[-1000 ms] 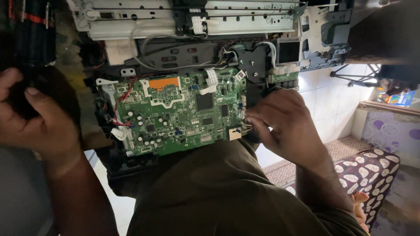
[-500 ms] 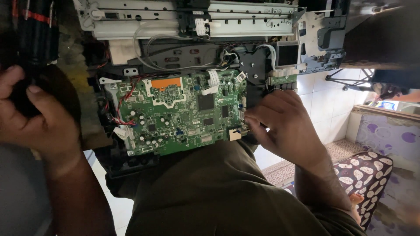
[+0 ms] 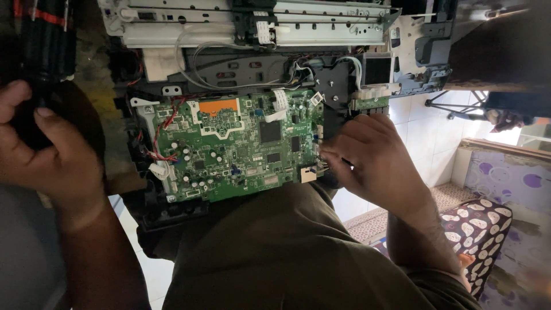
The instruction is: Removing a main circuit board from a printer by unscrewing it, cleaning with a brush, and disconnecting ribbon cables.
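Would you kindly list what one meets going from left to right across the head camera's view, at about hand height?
Left hand on a black part → red wires → green circuit board → right hand at the board's right edge → patterned cushion.

Right hand [image 3: 376, 158] fingers hidden (behind board [image 3: 235, 149] edge)

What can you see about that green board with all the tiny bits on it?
The green circuit board is a flat, slightly tilted panel inside an opened machine resting on the person's lap. It carries black chips, small silver cylinders, an orange patch near the top, white ribbon cables and red wires at its left edge. The right hand has its fingers at the board's right edge; the left hand stays off it.
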